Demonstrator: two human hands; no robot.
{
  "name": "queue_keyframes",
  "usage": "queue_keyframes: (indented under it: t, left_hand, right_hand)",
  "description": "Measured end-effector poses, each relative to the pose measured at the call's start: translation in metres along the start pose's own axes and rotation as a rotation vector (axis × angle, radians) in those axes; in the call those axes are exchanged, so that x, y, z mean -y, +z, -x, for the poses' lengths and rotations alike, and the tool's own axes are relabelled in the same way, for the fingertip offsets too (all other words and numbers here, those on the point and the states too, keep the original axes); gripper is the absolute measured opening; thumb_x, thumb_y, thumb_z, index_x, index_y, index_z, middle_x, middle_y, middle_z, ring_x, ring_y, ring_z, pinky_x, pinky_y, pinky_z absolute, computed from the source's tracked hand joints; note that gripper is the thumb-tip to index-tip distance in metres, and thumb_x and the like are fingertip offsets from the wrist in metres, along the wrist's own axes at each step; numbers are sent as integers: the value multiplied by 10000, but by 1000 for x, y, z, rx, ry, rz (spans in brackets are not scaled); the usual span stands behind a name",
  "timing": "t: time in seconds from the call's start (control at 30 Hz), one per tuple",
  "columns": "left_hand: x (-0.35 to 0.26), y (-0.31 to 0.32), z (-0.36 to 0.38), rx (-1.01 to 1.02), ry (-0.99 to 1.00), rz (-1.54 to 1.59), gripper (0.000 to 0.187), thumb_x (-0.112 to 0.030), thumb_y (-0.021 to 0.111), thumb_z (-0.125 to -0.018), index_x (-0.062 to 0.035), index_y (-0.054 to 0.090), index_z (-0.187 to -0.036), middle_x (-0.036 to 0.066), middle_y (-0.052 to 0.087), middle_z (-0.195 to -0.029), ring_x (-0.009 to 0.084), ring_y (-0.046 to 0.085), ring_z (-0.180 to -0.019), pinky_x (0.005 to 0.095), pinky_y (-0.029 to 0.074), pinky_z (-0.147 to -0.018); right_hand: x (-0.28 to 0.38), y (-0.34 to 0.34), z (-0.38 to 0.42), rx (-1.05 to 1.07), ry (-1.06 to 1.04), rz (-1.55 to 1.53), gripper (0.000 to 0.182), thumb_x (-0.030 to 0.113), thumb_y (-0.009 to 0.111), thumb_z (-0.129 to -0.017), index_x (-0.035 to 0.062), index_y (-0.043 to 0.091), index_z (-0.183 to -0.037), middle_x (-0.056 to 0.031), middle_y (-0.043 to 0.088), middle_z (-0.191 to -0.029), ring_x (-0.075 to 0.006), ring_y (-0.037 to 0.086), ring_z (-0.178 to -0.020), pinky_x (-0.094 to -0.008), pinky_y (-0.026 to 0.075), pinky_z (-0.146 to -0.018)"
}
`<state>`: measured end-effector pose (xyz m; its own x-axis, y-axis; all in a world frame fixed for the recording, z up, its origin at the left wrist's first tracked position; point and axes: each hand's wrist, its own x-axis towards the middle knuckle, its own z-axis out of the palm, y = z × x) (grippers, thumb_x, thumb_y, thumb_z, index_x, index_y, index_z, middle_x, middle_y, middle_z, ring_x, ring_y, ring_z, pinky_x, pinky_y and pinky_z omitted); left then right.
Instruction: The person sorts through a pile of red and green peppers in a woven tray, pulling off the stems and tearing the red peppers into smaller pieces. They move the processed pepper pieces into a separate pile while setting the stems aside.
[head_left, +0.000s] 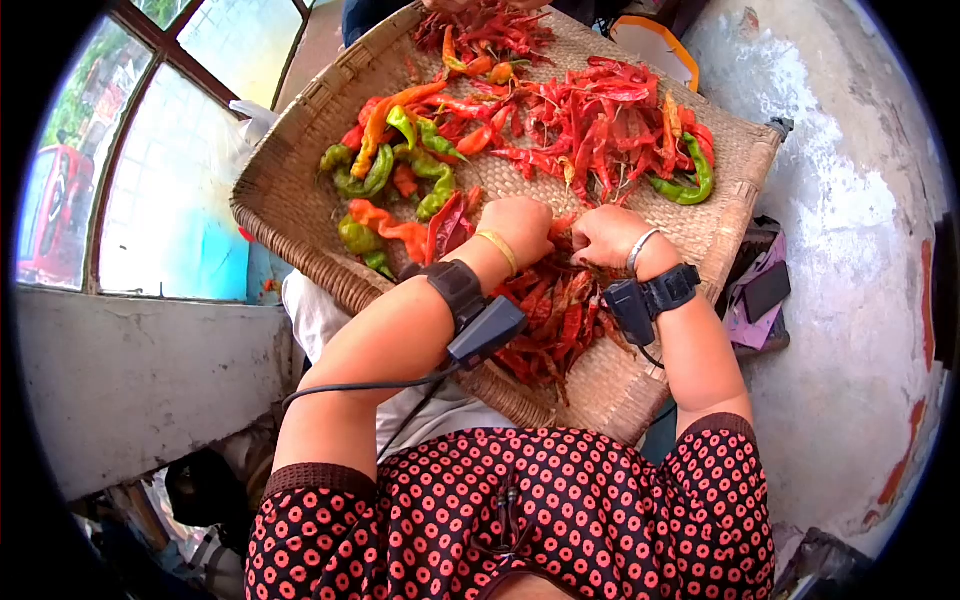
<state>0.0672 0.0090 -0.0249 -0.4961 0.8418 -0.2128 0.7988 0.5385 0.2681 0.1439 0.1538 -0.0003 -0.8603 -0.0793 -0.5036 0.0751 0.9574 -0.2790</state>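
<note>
My left hand (518,222) is closed, its fingertips turned inward over a shallow woven basket (290,255). Close beside it my right hand (612,237) pinches with thumb and fingers. A small orange-red chili (563,230) shows in the gap between the two hands, touching both; most of it is hidden by fingers. Below the hands lies a pile of dark red dried chilies (560,325). Green chilies (436,180) and a wrinkled orange-red chili (395,230) lie left of my left hand. Beyond my right hand is a heap of bright red chilies (600,120).
Another person's hand (480,4) shows at the basket's far edge, by more red chilies (490,40). A curved green chili (692,180) lies near the right rim. A window (165,160) is at left, a worn wall (830,250) at right, a dark phone-like object (767,292) beside the basket.
</note>
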Motion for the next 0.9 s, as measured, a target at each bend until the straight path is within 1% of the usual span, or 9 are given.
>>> queue_keyframes:
  t: [0.1,0.23,0.37,0.43,0.5,0.53,0.63,0.77,0.9]
  left_hand:
    - [1,-1,0,52,-9,25,279,-306,616,-683,-63,648,-817,130,628,-827,278,609,-795,369,488,-681]
    - [12,-10,-4,-53,55,104,209,-254,606,-658,-58,616,-730,153,599,-710,330,581,-681,399,471,-603]
    - [21,-21,-10,-438,86,729,193,-225,624,-685,-39,615,-732,109,610,-646,260,605,-629,348,476,-590]
    - [22,-26,-6,-474,57,825,221,-249,646,-715,-38,620,-776,111,605,-661,233,599,-593,325,469,-570]
    - [23,-28,-5,-319,216,863,224,-233,620,-783,-19,605,-844,54,585,-651,102,532,-552,253,443,-522]
    - [23,-31,-3,-115,211,812,334,-339,581,-808,-19,604,-901,66,586,-684,122,536,-579,271,451,-545]
    - [20,-23,-2,66,469,735,465,-469,517,-811,-24,601,-922,73,589,-724,125,549,-673,277,449,-626]
    - [11,-35,6,313,378,682,351,-366,612,-780,-17,614,-820,56,587,-710,124,536,-661,269,433,-618]
    - [9,-40,9,404,214,1027,231,-256,607,-803,-30,617,-750,-13,576,-622,49,504,-588,221,417,-541]
  right_hand:
    - [3,-4,3,54,-97,-109,192,215,630,-682,49,623,-778,-105,619,-719,-243,595,-693,-328,457,-636]
    - [-7,-4,3,76,-232,-340,171,160,604,-688,25,618,-792,-84,621,-722,-190,587,-672,-296,454,-640]
    - [-8,-20,18,65,-203,-673,136,83,570,-702,12,613,-810,-26,594,-689,-87,535,-610,-231,441,-565]
    - [-11,-26,23,67,-104,-1052,132,81,559,-731,28,605,-843,-9,584,-685,-49,500,-545,-189,414,-498]
    - [-18,-25,23,16,-162,-1078,134,75,557,-753,42,592,-878,0,578,-693,-25,473,-505,-162,389,-457]
    - [-21,-26,24,-43,-189,-1153,135,71,560,-753,43,589,-882,2,574,-693,-28,475,-504,-163,395,-459]
    - [-25,-27,26,-138,-229,-1330,136,59,552,-764,41,579,-896,-3,569,-685,-36,492,-507,-159,411,-467]
    - [-30,-28,24,-278,-341,-1549,114,38,533,-781,35,572,-888,-21,571,-659,-52,501,-506,-179,437,-476]
    - [-37,-25,15,-410,-357,-1666,143,58,529,-807,37,561,-945,-30,586,-689,-59,521,-529,-187,451,-490]
